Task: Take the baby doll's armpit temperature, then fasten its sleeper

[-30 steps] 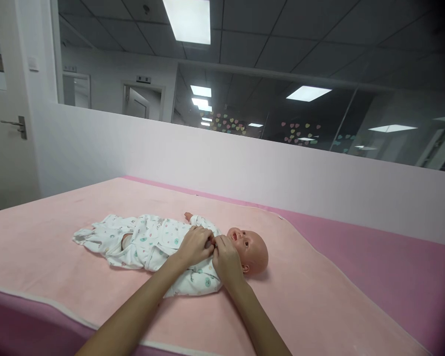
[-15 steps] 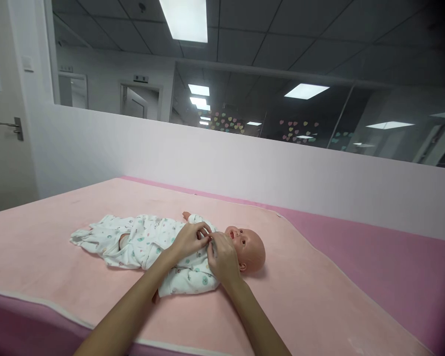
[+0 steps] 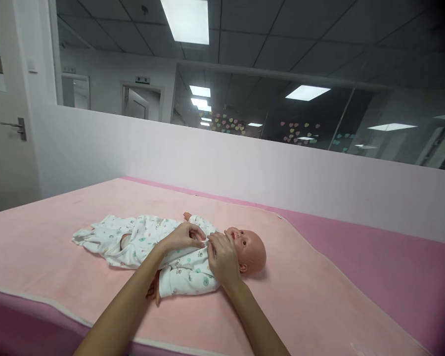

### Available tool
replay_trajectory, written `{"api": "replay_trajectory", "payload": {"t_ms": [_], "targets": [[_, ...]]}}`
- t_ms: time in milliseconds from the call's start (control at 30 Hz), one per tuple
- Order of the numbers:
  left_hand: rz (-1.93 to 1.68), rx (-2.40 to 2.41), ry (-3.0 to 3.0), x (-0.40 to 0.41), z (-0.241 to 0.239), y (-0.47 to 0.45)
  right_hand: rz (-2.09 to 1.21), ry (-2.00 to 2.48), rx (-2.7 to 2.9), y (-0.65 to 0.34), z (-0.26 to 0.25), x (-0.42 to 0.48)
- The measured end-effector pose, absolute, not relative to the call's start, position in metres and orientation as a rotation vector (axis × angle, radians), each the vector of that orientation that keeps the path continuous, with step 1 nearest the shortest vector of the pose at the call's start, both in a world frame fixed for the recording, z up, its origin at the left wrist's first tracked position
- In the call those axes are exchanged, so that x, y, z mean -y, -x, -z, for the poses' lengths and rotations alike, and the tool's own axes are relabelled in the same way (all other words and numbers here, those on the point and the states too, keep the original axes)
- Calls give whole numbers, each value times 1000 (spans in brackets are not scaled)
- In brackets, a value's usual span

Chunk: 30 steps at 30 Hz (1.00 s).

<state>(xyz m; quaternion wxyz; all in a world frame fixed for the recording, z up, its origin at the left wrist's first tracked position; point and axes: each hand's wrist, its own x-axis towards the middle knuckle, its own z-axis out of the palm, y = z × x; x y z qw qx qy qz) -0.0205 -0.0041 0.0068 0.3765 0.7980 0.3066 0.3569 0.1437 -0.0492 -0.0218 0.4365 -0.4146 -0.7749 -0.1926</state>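
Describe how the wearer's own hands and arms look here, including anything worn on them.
The left forearm and right forearm are bare as far as they show, with no sleeves in view. The left hand and right hand are ungloved and slender. I see no watch, bracelet or ring, though some fingers are partly hidden.

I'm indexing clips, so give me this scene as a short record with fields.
Doll: on its back, head toward picture right
Garment: white, printed, long-sleeved, worn by the doll
Left hand: over the doll's chest
Right hand: at the upper chest, near the chin
Grip: unclear
Surface: pale pink sheet
Background: white wall, door at left
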Motion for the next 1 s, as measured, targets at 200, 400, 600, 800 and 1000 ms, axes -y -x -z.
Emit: {"api": "replay_trajectory", "payload": {"t_ms": [200, 400, 600, 800, 1000], "targets": [[-832, -726, -2041, 3, -8, 28, 424, 1031, 1951, -142, 24, 49], [-785, -723, -2015, 4, -12, 34, 422, 1046, 1907, -141, 28, 47], [-784, -713, -1973, -2, -5, 32, 451, 1072, 1913, -138, 27, 50], [-806, -825, -2113, -3, -3, 27, 472, 1093, 1923, -137, 28, 50], [-841, -897, -2168, 5, -7, 23, 456, 1115, 1935, -137, 28, 49]]}}
